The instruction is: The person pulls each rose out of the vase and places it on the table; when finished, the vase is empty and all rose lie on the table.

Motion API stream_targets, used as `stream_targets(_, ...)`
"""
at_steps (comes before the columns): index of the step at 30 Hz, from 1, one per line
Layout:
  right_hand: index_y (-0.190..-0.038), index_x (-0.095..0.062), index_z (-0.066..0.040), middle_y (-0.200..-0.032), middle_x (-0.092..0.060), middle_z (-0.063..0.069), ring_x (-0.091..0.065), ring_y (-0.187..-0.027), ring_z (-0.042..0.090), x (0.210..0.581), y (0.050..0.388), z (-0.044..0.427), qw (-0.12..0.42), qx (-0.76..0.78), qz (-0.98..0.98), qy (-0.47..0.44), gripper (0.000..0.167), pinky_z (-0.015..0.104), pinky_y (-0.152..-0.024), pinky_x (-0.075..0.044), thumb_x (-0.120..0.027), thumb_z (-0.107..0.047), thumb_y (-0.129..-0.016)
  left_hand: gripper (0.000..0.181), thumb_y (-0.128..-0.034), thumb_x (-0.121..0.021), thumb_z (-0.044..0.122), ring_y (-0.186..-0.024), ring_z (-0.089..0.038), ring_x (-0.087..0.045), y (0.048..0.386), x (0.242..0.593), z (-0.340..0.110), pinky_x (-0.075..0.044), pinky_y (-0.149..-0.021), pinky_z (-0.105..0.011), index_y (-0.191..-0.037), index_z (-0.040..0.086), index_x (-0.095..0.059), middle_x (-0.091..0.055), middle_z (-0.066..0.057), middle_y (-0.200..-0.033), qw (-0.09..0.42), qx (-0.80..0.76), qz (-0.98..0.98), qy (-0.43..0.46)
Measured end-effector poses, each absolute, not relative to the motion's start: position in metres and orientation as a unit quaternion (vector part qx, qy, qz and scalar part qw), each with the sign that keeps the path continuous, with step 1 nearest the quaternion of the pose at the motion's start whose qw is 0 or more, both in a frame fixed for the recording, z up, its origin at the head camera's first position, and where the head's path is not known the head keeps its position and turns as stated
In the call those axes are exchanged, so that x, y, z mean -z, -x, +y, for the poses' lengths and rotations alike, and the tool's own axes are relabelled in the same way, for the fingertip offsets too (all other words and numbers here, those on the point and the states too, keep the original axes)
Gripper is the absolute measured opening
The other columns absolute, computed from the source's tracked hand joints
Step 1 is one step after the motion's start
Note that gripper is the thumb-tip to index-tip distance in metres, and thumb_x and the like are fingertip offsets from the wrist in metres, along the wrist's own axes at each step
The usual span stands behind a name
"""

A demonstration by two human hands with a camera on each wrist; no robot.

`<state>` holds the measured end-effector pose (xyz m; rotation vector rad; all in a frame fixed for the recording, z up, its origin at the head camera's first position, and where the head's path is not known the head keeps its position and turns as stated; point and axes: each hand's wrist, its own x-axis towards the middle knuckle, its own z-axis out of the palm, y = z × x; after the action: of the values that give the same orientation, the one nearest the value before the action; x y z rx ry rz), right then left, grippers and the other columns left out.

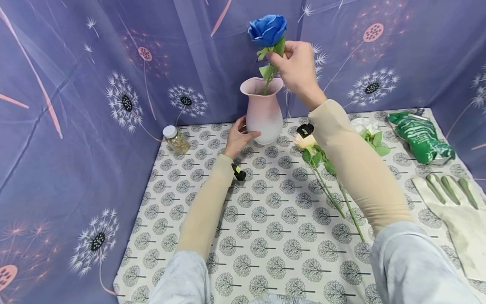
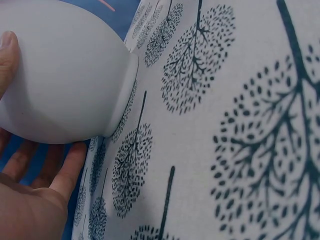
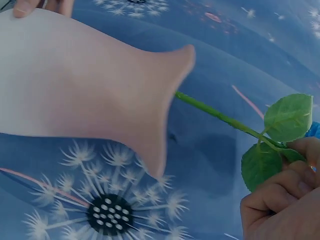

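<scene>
A pink-to-white vase (image 1: 264, 116) with a flared, wavy mouth stands upright at the back of the table. Around its lower left side my left hand (image 1: 238, 137) holds it, thumb in front and fingers behind; the left wrist view shows the vase's white base (image 2: 65, 75) on the cloth. Above the mouth my right hand (image 1: 298, 67) pinches the stem of a blue rose (image 1: 268, 30) just under the bloom. The green stem (image 3: 215, 114) runs down into the vase, and its lower end is hidden inside. Leaves (image 3: 285, 117) sit beside the right fingers.
Right of the vase lie a cream rose (image 1: 305, 141) and another green stem (image 1: 351, 211), partly behind my right sleeve. Farther right are a green plastic bag (image 1: 421, 139) and a pale work glove (image 1: 455, 219). A white-capped jar (image 1: 176, 140) stands at the back left.
</scene>
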<state>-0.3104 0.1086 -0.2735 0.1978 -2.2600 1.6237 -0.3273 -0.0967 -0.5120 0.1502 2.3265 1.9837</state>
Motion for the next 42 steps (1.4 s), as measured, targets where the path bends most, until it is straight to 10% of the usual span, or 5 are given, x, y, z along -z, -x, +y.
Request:
stream_targets(11, -0.089, -0.078, -0.018, -0.047, -0.048, -0.013, -0.032, -0.045, 0.002, 0.241, 0.288, 0.124, 0.232, -0.627, -0.737, -0.103, 0.014, 0.02, -0.05, -0.018, -0.073, -0.01, -0.098, 0.09, -0.0881, -0.092, 0.015, -0.147, -0.033, -0.059, 0.327, 0.51, -0.099, -0.056, -0.121, -0.045, -0.165, 0.015, -0.045, -0.058, -0.013, -0.163, 0.039, -0.651, 0.757, -0.049)
stream_targets(34, -0.081, -0.081, 0.001, -0.046, -0.053, -0.003, -0.028, -0.043, 0.008, 0.2, 0.218, 0.17, 0.284, -0.729, -0.611, -0.121, 0.018, 0.017, -0.051, -0.025, -0.069, 0.01, -0.089, 0.09, -0.0891, -0.092, 0.014, -0.148, -0.034, -0.058, 0.329, 0.512, -0.099, -0.054, -0.124, -0.046, -0.165, 0.014, -0.045, -0.057, -0.015, -0.164, 0.035, -0.653, 0.755, -0.053)
stream_targets(42, -0.094, -0.086, -0.003, -0.062, -0.075, -0.005, -0.053, -0.051, 0.007, 0.221, 0.204, 0.19, 0.192, -0.658, -0.725, -0.058, 0.006, 0.017, -0.063, -0.041, -0.081, -0.001, -0.092, 0.09, -0.0895, -0.091, 0.014, -0.149, -0.033, -0.058, 0.327, 0.511, -0.101, -0.054, -0.124, -0.046, -0.166, 0.016, -0.044, -0.056, -0.013, -0.165, 0.039, -0.652, 0.756, -0.043)
